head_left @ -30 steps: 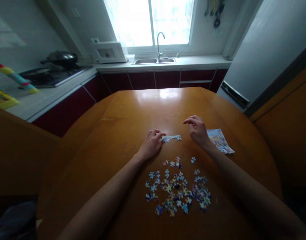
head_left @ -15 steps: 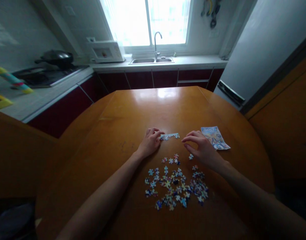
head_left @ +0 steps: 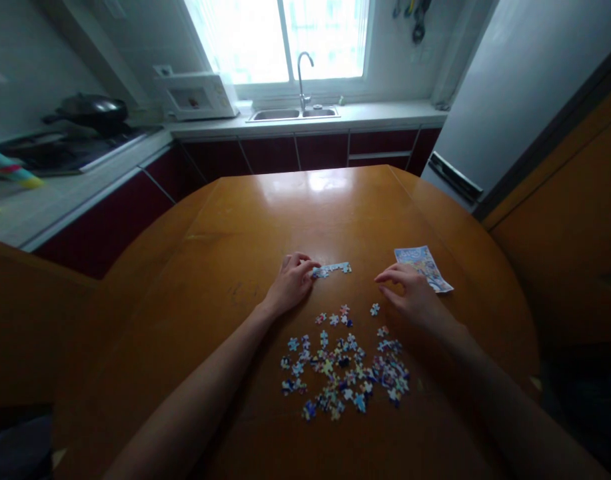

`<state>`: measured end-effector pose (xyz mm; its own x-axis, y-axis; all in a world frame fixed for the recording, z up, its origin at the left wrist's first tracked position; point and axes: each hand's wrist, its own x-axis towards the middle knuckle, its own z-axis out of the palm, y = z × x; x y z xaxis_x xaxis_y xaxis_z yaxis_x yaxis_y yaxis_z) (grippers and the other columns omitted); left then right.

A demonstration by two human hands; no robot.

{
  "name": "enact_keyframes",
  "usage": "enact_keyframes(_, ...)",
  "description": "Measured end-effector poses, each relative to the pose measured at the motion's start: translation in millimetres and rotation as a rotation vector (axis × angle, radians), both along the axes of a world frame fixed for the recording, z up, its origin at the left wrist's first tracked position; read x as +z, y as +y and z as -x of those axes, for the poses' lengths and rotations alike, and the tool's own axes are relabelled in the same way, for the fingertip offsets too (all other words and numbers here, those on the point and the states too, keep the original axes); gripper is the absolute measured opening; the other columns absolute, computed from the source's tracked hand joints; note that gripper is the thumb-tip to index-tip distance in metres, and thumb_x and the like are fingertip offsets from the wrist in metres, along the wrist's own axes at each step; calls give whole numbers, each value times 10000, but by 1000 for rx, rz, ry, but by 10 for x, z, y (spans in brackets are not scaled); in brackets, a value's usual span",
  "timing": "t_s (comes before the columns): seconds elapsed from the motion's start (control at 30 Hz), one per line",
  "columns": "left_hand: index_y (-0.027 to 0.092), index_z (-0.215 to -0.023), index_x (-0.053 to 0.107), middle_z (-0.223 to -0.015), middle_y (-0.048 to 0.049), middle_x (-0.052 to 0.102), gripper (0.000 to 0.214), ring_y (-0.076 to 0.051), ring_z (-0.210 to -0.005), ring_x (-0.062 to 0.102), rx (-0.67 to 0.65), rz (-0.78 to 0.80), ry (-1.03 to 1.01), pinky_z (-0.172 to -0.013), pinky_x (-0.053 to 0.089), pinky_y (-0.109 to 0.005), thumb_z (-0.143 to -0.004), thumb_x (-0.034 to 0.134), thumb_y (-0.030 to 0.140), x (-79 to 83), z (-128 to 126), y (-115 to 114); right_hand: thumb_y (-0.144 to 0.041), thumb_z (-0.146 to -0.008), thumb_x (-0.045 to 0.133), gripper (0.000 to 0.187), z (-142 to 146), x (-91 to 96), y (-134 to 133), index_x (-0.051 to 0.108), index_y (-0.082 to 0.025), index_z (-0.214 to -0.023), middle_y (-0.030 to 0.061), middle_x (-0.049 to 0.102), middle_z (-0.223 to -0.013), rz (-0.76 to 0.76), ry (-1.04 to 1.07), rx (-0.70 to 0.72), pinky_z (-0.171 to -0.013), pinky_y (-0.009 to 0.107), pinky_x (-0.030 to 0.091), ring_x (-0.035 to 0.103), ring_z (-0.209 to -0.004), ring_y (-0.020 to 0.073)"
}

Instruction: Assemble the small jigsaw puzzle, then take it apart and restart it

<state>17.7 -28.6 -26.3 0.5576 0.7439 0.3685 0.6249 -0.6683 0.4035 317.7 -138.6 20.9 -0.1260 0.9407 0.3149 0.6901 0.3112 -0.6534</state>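
Observation:
My left hand [head_left: 294,280] rests on the table, its fingers curled at the left end of a partly joined jigsaw puzzle strip [head_left: 339,266], holding it. The strip is pale blue with a straight far edge and an uneven near edge. To its right hovers my right hand [head_left: 408,288], thumb and forefinger apart with nothing visible between them. A single puzzle piece [head_left: 374,309] lies just left of and below that hand. Nearer me spreads a pile of loose puzzle pieces [head_left: 345,373], with a few pieces [head_left: 334,320] lying between pile and strip.
A printed picture sheet [head_left: 425,261] lies partly behind my right hand on the wooden table [head_left: 185,300]. Beyond the table stand a counter with a sink [head_left: 275,115], a microwave [head_left: 198,97] and a pan [head_left: 90,110] on the stove. A fridge [head_left: 525,87] is at right.
My right hand has moved slightly right, away from the strip. My left hand stays at the strip's left end. The whole view has shifted a little with my head.

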Motion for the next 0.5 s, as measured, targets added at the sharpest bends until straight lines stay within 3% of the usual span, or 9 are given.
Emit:
enact_keyframes(0.23, 245, -1144, 669, -1157, -64, 541, 379, -234, -1110, 474, -5, -4, -1, -1022, 461, -420, -847, 556, 39, 13, 4, 4, -62, -824, 632, 211, -63, -157, -15, 740, -241, -855, 65, 691, -902, 112, -121, 107, -805, 412, 510, 625, -874, 231)
enact_keyframes(0.5, 235, -1166, 660, -1157, -67, 547, 402, -231, -1103, 481, 0, 3, 8, -1010, 464, -417, -841, 548, 27, 12, 5, 17, -52, -790, 697, 229, -45, -123, -69, 736, -263, -872, 52, 667, -931, 179, -164, 234, -805, 381, 525, 597, -917, 225)
